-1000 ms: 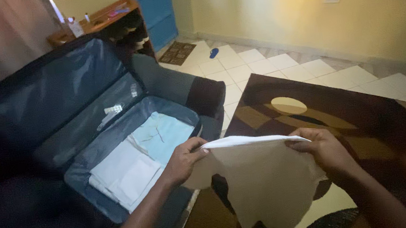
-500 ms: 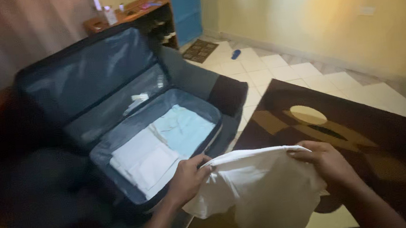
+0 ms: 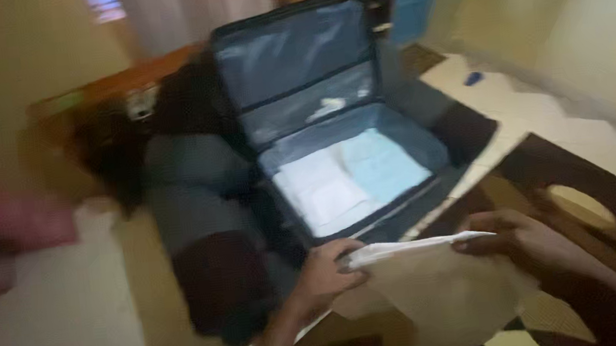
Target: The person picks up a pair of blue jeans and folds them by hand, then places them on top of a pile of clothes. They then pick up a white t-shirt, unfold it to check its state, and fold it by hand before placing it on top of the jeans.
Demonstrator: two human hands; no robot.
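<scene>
The left hand (image 3: 330, 269) was clamped on one end of a white cloth (image 3: 440, 296), fingers curled over its folded top edge. The right hand (image 3: 514, 240) pinched the other end of that same edge, so the cloth was stretched flat between the two hands and hung down below them, pale and a little blurred. Under the cloth and around the right hand lay a dark brown rug (image 3: 596, 190) with a cream oval patch on it.

Just beyond the hands, a dark suitcase (image 3: 432, 206) stood open on the floor, its near rim close above the held edge. Inside it, ahead of the left hand, lay a folded white garment (image 3: 321, 190), and touching that, ahead of the right hand, a folded light blue garment (image 3: 382, 162). The raised lid (image 3: 297, 61) stood upright past them, with a small white object (image 3: 328, 107) in its lower pocket.

Left of the left hand sat a dark armchair (image 3: 206, 205). Farther off, past the right hand, a small blue thing (image 3: 472, 78) lay on the pale tiled floor (image 3: 567, 125).
</scene>
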